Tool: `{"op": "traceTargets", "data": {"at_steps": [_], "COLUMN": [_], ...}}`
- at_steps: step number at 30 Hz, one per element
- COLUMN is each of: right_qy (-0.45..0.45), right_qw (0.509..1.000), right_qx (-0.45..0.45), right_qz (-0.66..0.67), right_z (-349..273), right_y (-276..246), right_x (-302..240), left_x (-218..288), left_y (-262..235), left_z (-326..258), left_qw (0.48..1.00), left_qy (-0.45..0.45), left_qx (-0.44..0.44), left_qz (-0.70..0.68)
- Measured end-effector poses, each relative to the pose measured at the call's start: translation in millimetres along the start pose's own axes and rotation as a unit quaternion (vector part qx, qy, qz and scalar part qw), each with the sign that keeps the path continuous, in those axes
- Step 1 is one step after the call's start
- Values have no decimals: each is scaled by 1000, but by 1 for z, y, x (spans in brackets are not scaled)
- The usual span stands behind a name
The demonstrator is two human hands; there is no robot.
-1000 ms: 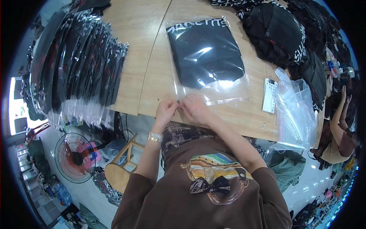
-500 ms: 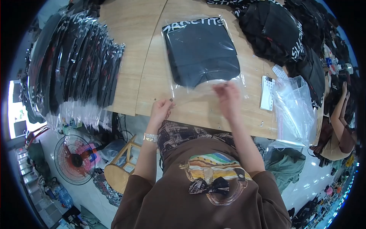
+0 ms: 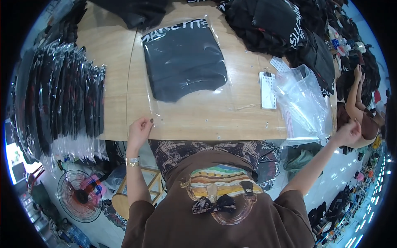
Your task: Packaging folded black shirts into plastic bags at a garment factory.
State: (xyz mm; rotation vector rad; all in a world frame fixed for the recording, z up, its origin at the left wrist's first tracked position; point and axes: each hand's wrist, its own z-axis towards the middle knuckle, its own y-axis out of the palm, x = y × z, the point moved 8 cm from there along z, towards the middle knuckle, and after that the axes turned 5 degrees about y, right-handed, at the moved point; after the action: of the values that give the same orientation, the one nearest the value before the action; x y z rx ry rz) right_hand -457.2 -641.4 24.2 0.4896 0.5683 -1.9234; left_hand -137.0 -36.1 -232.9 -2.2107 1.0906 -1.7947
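Note:
A folded black garment (image 3: pixel 184 64) with white lettering along its far edge lies flat inside a clear plastic bag (image 3: pixel 198 99) on the wooden table. At the bag's near left corner, my left hand (image 3: pixel 139 130) is closed in a pinch on the film. My right hand (image 3: pixel 348 133) is raised away from the bag, out past the table's right end. Its fingers are curled together, and whatever they may hold is too small to make out.
Upright bagged black garments (image 3: pixel 62 99) line the table's left side. Black garments (image 3: pixel 269 29) are heaped at the far right. Nearer lie clipped white cards (image 3: pixel 268 91) and empty clear bags (image 3: pixel 304 105). A fan (image 3: pixel 80 196) stands lower left; another person's arms (image 3: pixel 355 91) show at right.
My right hand has swept from the bag's near end out to the right, beyond the table. My left hand stays by the bag's corner. The whole view has shifted.

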Motion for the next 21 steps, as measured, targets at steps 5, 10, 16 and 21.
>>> {"op": "traceTargets", "data": {"at_steps": [5,10,16,21], "right_qy": [85,-69,36,-15], "right_qw": [876,780,858,920], "right_qx": [-474,-618,-511,-386], "right_qz": [33,67,-14,-62], "right_z": [-197,-303,-221,-135], "right_y": [103,124,112,67], "right_x": [-60,-121,-49,-28], "left_x": [13,7,-16,-6], "left_y": [-1,14,8,9], "left_z": [6,13,13,13], "left_qw": [998,997,992,991], "left_qy": [-6,-52,-64,-47], "left_qx": [59,38,38,5], "left_qz": [-15,-51,-105,-126]}}
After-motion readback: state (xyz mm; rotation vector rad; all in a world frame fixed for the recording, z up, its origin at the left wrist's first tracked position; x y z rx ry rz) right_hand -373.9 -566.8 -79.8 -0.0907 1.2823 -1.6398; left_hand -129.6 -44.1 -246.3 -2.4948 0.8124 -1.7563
